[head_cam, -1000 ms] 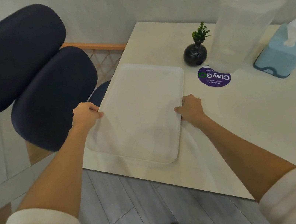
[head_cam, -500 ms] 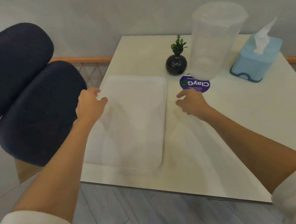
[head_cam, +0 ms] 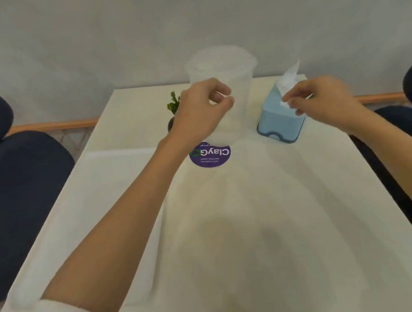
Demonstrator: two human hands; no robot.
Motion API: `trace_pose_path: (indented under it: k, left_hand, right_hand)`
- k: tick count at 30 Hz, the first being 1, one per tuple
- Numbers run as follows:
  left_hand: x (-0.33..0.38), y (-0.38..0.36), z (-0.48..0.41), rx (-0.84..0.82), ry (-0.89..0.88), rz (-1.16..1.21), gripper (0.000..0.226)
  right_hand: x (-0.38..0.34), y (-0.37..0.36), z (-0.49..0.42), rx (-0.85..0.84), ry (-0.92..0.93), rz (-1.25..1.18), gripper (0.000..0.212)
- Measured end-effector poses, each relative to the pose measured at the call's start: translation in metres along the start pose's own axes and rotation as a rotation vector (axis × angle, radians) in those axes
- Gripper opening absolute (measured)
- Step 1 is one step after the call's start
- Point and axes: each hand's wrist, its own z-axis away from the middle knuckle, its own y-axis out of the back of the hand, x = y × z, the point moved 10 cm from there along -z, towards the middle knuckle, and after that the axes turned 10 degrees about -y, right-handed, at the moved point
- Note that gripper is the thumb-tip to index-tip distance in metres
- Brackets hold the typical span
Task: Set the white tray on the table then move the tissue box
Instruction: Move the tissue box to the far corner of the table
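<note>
Your tray (head_cam: 114,197) now lies flat on the surface (head_cam: 278,225) at its left side, under your left forearm, and both hands have let go of it and reached to the far end, so the first step looks done and the tissue box (head_cam: 278,120) is next. The box stands at the far right, a soft-cornered blue block with a white tissue (head_cam: 290,76) standing out of it. Your right hand (head_cam: 325,99) hovers at its top, fingers loosely curled, holding nothing. Your left hand (head_cam: 202,113) is half-curled and empty before the cloudy plastic jug (head_cam: 237,70). The tray is smooth, matte, round-cornered.
</note>
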Motion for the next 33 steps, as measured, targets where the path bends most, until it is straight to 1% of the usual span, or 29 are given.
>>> trace_pose_path:
  k: [2, 4, 6, 8, 10, 13, 16, 20, 22, 25, 29, 33]
  left_hand:
    - [0.015, -0.037, -0.014, -0.054, -0.001, 0.037, 0.016]
    - [0.017, -0.077, -0.026, -0.111, 0.047, 0.051, 0.016]
    - [0.006, -0.116, -0.036, -0.151, 0.138, 0.059, 0.020]
    - [-0.012, -0.149, -0.042, -0.161, 0.260, 0.052, 0.031]
    - [-0.032, -0.177, -0.043, -0.151, 0.397, 0.062, 0.042]
    - [-0.056, -0.208, -0.036, -0.085, 0.573, 0.149, 0.048]
    - [-0.068, -0.231, -0.029, 0.004, 0.666, 0.251, 0.051]
    - [-0.070, -0.258, -0.030, 0.023, 0.688, 0.319, 0.068]
    - [-0.071, -0.267, -0.034, 0.050, 0.693, 0.356, 0.079]
    - [-0.074, -0.269, -0.043, 0.085, 0.688, 0.356, 0.088]
    - [-0.074, -0.263, -0.064, 0.070, 0.608, 0.323, 0.085]
    - [-0.079, -0.258, -0.094, 0.029, 0.552, 0.251, 0.077]
  right_hand:
    - [0.021, 0.025, -0.021, 0.011, -0.016, -0.080, 0.019]
    - [0.045, 0.047, -0.047, 0.040, -0.030, -0.131, 0.020]
    - [0.071, 0.060, -0.075, 0.058, -0.053, -0.178, 0.020]
    - [0.096, 0.062, -0.106, 0.060, -0.085, -0.206, 0.022]
    - [0.118, 0.055, -0.139, 0.054, -0.116, -0.194, 0.026]
    - [0.144, 0.028, -0.182, 0.011, -0.159, -0.168, 0.033]
    - [0.154, -0.002, -0.207, -0.060, -0.179, -0.195, 0.038]
    - [0.171, -0.028, -0.223, -0.107, -0.256, -0.252, 0.046]
    - [0.181, -0.039, -0.225, -0.141, -0.283, -0.263, 0.043]
    - [0.192, -0.044, -0.227, -0.125, -0.310, -0.318, 0.040]
    - [0.213, -0.036, -0.225, -0.074, -0.358, -0.372, 0.037]
    - [0.223, -0.030, -0.221, -0.079, -0.315, -0.329, 0.044]
